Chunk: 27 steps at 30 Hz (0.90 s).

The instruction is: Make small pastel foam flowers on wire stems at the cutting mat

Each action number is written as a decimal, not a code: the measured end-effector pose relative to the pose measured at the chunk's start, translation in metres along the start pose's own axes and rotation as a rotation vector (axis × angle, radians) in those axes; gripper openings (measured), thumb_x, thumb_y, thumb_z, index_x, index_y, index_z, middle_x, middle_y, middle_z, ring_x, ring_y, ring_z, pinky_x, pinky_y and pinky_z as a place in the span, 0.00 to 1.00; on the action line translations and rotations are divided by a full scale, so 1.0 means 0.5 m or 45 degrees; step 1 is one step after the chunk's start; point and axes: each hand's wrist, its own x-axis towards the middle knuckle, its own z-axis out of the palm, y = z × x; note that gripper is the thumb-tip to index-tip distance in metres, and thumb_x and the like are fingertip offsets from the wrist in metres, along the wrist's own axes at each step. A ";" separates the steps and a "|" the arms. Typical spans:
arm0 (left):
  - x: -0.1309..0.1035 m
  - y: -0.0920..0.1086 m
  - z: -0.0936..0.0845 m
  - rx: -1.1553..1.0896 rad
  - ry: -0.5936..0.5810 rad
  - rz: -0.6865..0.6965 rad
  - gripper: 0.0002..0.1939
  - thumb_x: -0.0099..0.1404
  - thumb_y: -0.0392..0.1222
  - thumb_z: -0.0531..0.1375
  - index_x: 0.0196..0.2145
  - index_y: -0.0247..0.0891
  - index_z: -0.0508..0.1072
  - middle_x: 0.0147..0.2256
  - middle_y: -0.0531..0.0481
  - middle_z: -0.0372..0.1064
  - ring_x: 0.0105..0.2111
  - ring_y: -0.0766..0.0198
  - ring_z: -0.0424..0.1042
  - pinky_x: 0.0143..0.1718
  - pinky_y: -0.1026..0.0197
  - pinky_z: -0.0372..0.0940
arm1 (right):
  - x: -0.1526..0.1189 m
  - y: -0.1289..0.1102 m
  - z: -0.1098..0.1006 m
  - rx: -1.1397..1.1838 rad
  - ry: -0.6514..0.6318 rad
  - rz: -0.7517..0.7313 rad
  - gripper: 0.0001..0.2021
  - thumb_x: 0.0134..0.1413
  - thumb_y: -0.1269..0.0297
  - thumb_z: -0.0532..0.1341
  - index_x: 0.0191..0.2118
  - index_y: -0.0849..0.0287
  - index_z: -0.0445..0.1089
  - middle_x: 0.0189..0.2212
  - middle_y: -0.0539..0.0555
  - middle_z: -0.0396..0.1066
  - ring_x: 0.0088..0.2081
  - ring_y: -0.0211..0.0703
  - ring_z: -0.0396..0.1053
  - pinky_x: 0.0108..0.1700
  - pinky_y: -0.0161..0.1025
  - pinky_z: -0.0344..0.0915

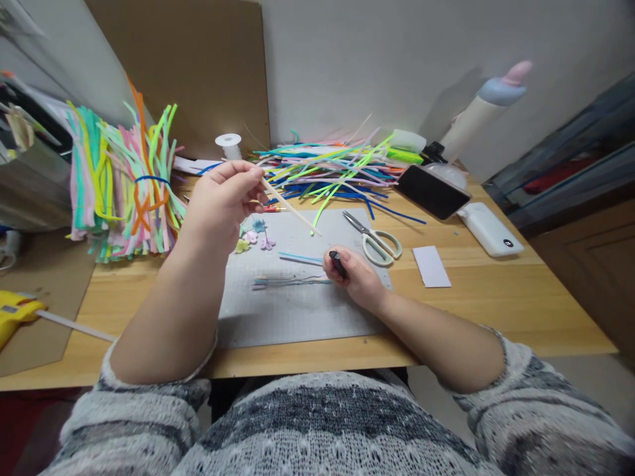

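My left hand (221,195) is raised above the grey cutting mat (297,324), finger and thumb pinching a cream pipe cleaner (292,210) that slants down to the right. Lower over the mat's right side, my right hand (361,281) is closed around a slim black object (338,264); only its dark end shows, so its kind is unclear. Beside that hand lie a light-blue pipe cleaner (300,258) and several thin stems (285,282). Small pastel flowers (258,237) rest on the mat close to my left wrist.
Scissors (374,241) lie at the mat's right edge, near a white card (431,266), a phone (432,192) and a white power bank (490,229). Loose pipe cleaners (332,168) pile up behind; bundled ones (124,185) stand left. A yellow glue gun (17,314) sits far left.
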 end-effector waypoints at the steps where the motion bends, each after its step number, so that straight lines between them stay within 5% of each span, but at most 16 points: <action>1: 0.002 -0.001 -0.001 0.002 -0.009 -0.009 0.05 0.55 0.39 0.66 0.25 0.40 0.72 0.20 0.54 0.66 0.19 0.70 0.66 0.18 0.67 0.61 | 0.000 -0.001 -0.001 -0.010 0.007 -0.010 0.21 0.58 0.43 0.52 0.29 0.58 0.63 0.21 0.46 0.52 0.22 0.33 0.48 0.23 0.35 0.42; 11: -0.052 0.015 0.038 0.307 -0.065 0.341 0.04 0.57 0.38 0.64 0.27 0.40 0.71 0.24 0.54 0.68 0.23 0.69 0.68 0.25 0.64 0.65 | 0.008 -0.018 0.010 -0.326 0.148 -0.090 0.21 0.48 0.42 0.62 0.27 0.57 0.62 0.23 0.47 0.56 0.27 0.36 0.53 0.31 0.36 0.51; 27: -0.059 0.016 0.047 0.417 -0.093 0.376 0.07 0.57 0.41 0.64 0.27 0.39 0.70 0.26 0.53 0.68 0.25 0.69 0.69 0.28 0.63 0.67 | 0.006 -0.018 0.012 -0.396 0.154 -0.097 0.10 0.53 0.57 0.57 0.28 0.58 0.61 0.23 0.46 0.56 0.26 0.35 0.52 0.30 0.36 0.50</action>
